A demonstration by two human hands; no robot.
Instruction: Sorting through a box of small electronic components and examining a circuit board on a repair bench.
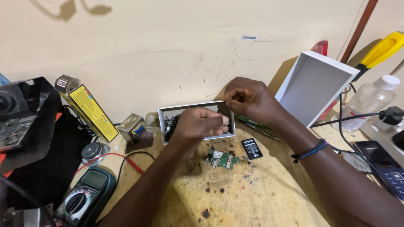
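Head cam: green board and black battery lie nearest, then left hand and right hand, fingers pinched together over the white tray. What they pinch is too small to tell. Yellow carton leans left, white lid right.

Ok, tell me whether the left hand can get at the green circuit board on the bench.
Probably yes. The left hand is over the white tray, and the green circuit board lies uncovered on the bench just below it, nothing between them.
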